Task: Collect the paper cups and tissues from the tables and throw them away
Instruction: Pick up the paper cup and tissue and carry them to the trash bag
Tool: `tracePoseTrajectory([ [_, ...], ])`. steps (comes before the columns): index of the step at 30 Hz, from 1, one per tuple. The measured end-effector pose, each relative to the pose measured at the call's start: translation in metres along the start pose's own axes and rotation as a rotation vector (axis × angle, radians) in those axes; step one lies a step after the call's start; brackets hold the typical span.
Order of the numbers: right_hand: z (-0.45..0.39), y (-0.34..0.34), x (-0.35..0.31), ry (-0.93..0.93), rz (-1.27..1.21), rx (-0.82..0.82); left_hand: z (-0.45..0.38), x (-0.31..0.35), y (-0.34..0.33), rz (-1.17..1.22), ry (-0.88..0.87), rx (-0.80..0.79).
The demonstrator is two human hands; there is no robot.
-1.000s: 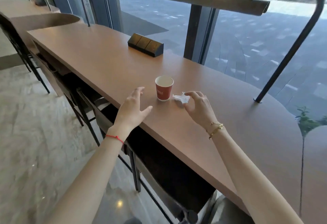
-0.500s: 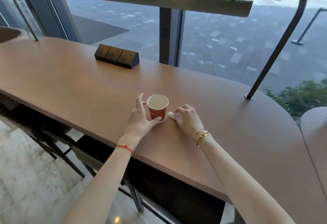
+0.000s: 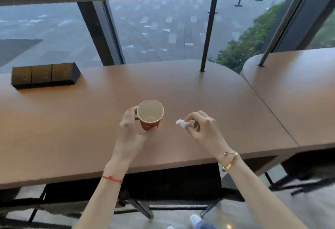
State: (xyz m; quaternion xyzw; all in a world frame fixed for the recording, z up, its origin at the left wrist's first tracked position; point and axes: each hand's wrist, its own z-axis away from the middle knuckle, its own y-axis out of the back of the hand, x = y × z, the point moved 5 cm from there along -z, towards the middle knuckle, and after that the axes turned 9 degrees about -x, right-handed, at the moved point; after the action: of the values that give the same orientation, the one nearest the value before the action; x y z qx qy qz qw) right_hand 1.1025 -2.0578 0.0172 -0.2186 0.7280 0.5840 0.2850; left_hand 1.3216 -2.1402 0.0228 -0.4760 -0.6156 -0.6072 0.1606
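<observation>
Red cup (image 3: 150, 118) is gripped by the left hand (image 3: 130, 131) above the table (image 3: 72, 129), tissue (image 3: 182, 123) pinched by the right hand (image 3: 203, 129) (collecting underway); a bin must be found next.

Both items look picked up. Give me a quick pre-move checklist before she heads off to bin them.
1. Red paper cup gripped by left hand: ok.
2. Crumpled tissue pinched by right hand: ok.
3. Cup upright: ok.
4. Cup empty: cannot tell; pale residue shows at the bottom.
5. Other rubbish on the brown table: none seen; only the socket box.
6. Bin location: cannot tell, none in view.
</observation>
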Motion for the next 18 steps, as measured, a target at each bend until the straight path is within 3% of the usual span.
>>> tracePoseTrajectory([
  [18, 0.360, 0.132, 0.094, -0.570, 0.027, 0.588, 0.135, 0.191, -0.215, 0.091, -0.497, -0.658],
])
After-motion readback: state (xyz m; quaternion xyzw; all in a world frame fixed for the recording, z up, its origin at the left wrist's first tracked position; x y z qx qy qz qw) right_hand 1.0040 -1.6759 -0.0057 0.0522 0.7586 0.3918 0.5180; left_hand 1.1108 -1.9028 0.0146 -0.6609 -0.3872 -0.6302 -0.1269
